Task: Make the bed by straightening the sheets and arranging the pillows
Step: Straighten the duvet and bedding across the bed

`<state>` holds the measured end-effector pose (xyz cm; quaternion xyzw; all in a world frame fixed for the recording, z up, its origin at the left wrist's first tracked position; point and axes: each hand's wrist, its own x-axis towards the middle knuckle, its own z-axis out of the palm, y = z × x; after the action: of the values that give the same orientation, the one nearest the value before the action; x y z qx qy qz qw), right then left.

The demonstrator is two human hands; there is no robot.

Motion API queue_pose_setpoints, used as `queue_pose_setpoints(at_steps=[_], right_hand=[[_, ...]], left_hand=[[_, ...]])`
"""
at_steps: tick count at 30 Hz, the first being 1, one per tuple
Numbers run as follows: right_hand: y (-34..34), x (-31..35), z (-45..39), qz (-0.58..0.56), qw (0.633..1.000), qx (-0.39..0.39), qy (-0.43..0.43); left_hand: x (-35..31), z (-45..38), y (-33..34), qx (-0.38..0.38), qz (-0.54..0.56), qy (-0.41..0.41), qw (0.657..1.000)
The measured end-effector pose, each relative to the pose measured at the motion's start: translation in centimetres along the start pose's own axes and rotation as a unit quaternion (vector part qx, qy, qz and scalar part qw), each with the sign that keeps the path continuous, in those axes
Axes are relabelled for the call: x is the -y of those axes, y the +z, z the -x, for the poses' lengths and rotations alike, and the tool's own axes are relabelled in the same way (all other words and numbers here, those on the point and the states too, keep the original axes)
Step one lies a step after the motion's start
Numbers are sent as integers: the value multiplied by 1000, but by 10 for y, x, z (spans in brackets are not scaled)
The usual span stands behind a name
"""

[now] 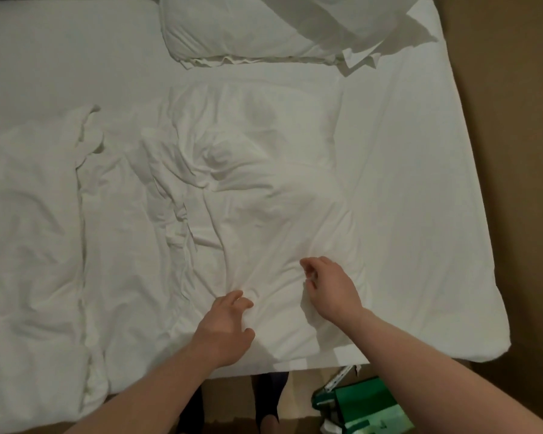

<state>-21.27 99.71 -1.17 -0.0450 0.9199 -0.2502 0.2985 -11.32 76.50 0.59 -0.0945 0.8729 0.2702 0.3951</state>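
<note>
The left hand (224, 327) has its fingers curled and bearing on the rumpled duvet (232, 198) near the bed's near edge. The right hand (329, 286) hovers just beside it, fingers half bent; whether it touches or pinches cloth I cannot tell. Past them, creases run up the duvet toward a pillow (248, 29) at the head of the sheet (405, 151). Judged from here, a tug from one hand alone could bunch the folds further or drag the sheet askew.
</note>
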Motion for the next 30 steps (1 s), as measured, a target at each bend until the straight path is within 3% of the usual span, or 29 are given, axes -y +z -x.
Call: queue_pose_setpoints(at_steps=[4,7,12,16,22,30], right_hand=[[9,1,-4,-8,998,-53,26],[9,2,4,-123,983,-123,66],[-20,-35,29,-314,864,-306,247],[-21,-111,39,-335,789,-343,384],[21,-180,36,-297,818,-240,431],[55,-209,34,-239,842,-209,436]], left_hand=[[-2,-2,-2,4,5,3,1000],[-2,-4,-8,1,3,9,1000],[-11,-10,-15,-32,-24,63,997],[-33,-26,-18,-86,-56,140,985],[-63,-68,-7,-147,-121,230,954],[-75,-95,12,-165,-133,221,952]])
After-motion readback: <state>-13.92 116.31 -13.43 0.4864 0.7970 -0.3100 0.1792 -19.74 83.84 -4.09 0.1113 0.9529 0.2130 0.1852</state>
